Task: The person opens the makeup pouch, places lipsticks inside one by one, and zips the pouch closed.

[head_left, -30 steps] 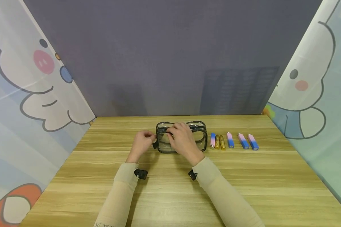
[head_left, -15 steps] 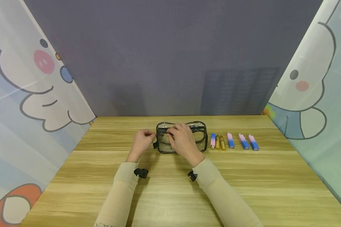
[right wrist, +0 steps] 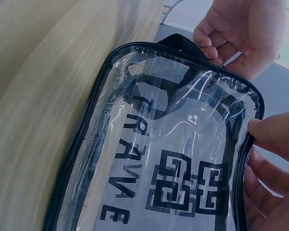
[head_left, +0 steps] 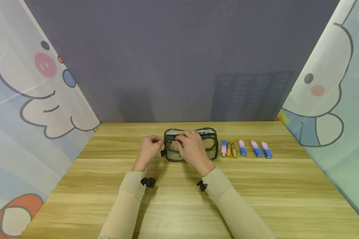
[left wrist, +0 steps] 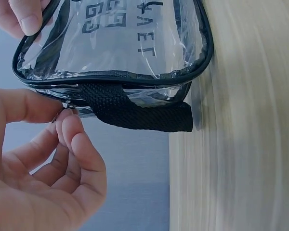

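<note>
A clear pouch [head_left: 174, 155] with black piping stands on the wooden table; dark lettering shows on its front in the right wrist view. My left hand [head_left: 149, 149] is at its left end, thumb and fingers pinching a small zipper pull [left wrist: 67, 105] beside the black strap [left wrist: 135, 115]. With my right hand [head_left: 193, 150] I grip the pouch's top edge, thumb on the front and fingers behind, as the clear pouch [right wrist: 183, 120] shows in the right wrist view. Whether anything lies inside the pouch I cannot tell.
Right of the pouch lie a pink and blue stick [head_left: 224, 148], two gold tubes [head_left: 228, 150] and several more pink and blue sticks [head_left: 242, 147]. A dark grey panel [head_left: 179, 59] rises behind the table [head_left: 179, 205], with cartoon-printed sheets at both sides.
</note>
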`<state>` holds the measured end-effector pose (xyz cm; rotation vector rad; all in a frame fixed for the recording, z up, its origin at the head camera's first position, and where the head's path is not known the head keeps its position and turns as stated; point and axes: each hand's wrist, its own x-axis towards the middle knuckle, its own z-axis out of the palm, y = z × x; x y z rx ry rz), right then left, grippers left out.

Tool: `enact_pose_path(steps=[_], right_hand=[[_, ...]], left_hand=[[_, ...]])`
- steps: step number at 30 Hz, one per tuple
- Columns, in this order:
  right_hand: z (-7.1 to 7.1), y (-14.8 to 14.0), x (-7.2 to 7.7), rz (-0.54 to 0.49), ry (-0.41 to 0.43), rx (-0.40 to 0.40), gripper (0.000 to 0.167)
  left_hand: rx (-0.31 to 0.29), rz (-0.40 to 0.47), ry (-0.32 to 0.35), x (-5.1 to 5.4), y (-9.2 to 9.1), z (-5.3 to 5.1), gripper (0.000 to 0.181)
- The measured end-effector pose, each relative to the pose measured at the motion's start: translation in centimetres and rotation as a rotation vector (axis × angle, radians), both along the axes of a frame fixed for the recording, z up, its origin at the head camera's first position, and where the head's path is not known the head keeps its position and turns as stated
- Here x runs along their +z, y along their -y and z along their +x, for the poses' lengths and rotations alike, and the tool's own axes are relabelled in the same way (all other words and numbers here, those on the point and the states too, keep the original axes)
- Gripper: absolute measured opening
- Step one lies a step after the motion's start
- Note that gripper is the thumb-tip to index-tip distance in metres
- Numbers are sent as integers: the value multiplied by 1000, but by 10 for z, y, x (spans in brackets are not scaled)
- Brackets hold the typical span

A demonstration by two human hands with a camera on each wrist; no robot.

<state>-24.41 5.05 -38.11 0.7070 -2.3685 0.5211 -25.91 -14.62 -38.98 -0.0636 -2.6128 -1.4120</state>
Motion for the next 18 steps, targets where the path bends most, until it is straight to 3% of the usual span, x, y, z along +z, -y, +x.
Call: enact_pose_path(steps=[18], right_hand=[[1, 0, 0, 6, 6, 5, 11]], left_hand=[[38, 12, -27, 8, -4, 1, 16]])
